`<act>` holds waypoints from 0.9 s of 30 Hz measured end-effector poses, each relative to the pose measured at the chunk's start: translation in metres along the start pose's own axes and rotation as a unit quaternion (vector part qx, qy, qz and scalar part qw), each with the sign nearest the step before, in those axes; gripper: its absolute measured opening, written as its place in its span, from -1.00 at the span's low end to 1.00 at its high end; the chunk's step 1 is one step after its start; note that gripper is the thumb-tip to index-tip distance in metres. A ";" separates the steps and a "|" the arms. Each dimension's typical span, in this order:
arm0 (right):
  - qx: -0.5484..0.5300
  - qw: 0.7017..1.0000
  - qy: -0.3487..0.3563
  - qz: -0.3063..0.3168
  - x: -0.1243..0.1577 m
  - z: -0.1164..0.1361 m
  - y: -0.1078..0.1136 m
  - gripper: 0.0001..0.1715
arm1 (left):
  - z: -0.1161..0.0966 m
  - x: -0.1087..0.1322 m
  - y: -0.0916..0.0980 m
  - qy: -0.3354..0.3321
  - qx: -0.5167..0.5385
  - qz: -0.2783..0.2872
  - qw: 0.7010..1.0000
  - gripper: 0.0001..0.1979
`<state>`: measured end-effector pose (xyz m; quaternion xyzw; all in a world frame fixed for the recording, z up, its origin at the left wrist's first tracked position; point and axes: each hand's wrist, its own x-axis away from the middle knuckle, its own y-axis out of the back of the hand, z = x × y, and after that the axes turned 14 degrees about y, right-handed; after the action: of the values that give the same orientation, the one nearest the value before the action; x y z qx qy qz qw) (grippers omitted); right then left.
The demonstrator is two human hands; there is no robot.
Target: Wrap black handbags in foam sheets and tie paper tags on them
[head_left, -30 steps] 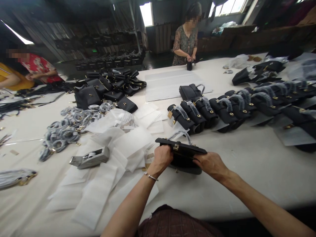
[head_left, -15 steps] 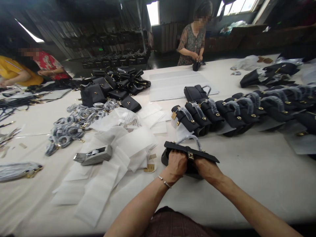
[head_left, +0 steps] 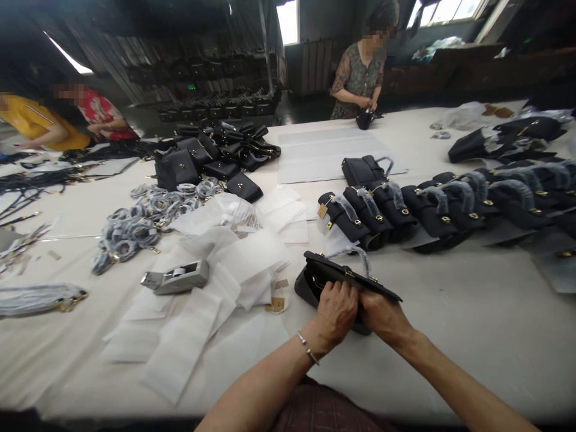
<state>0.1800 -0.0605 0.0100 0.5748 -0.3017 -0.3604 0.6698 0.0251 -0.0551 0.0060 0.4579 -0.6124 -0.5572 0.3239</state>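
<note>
In front of me on the table a black handbag (head_left: 310, 289) stands tilted, its flap (head_left: 373, 283) lifted and its wrapped top handle (head_left: 362, 259) pointing away. My left hand (head_left: 337, 309) is at the bag's mouth, its curled fingers closed on the front edge beneath the flap. Close beside it on the right, my right hand (head_left: 382, 315) grips the same edge, with the flap over its fingers. Both sets of fingertips are hidden inside the bag. A gold clasp on the flap shows only in part.
Finished-looking black handbags (head_left: 423, 210) stand in a row behind and right. To the left lie white foam sheets (head_left: 193, 336), a grey tape dispenser (head_left: 180, 277), wrapped coiled straps (head_left: 130, 231) and a heap of black bags (head_left: 180, 168). Co-workers stand across and at far left.
My left hand has come partly out of the bag and moved right, closer to my right hand. The flap now tips more steeply, and the view has shifted slightly left.
</note>
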 end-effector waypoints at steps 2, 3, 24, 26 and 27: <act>-0.001 1.000 0.005 -0.015 0.004 0.001 -0.002 -0.64 | -0.008 0.004 -0.007 -0.011 -0.003 -0.014 1.000 -0.70; 0.000 1.000 0.005 -0.019 0.005 0.001 -0.002 -0.64 | -0.008 0.005 -0.008 -0.011 -0.006 -0.018 1.000 -0.67; 0.012 1.000 -0.014 0.021 0.015 -0.042 0.000 -0.78 | 0.073 -0.025 0.009 0.242 0.206 0.076 0.945 -0.96; 0.045 0.999 -0.019 0.004 0.016 -0.046 0.001 -0.74 | 0.073 -0.027 0.012 0.239 0.215 0.068 0.944 -0.96; 0.061 0.998 -0.030 -0.005 0.016 -0.048 0.002 -0.71 | 0.072 -0.027 0.014 0.234 0.220 0.060 0.945 -0.94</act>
<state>0.2287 -0.0468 0.0041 0.6048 -0.3402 -0.3622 0.6223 -0.0330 -0.0027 0.0101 0.5976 -0.6531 -0.2656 0.3818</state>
